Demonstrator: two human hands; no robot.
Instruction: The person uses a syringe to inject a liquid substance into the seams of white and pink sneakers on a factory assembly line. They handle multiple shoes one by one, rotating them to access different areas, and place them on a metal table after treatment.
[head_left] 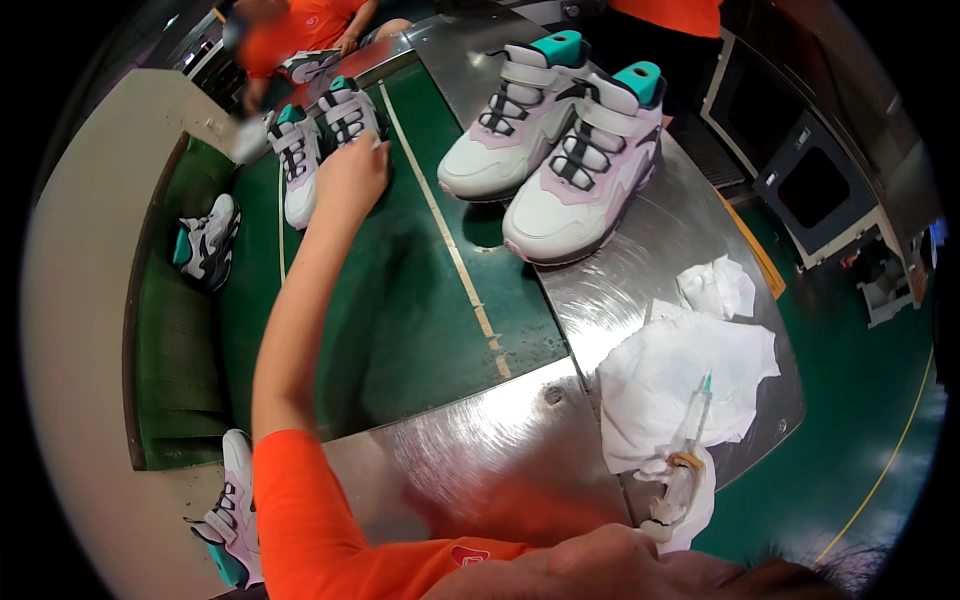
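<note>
My left hand (353,178), its arm in an orange sleeve, reaches to the far left over the green belt. Its bent fingers close on the toe end of a sneaker (345,112), white and pale pink with dark laces and a teal insert at the collar. The hand covers much of that shoe's front. Close on its left stands the matching sneaker (294,160). A larger-looking pair, one sneaker (515,120) behind another sneaker (590,170), rests at the belt's right edge and on the metal plate. My right hand is out of view.
On the metal tabletop (600,290) at right, a clear syringe (692,415) with a green tip lies on a white cloth (640,370). Single sneakers (208,243) lie along the left side. A co-worker in orange (320,25) sits at the far end.
</note>
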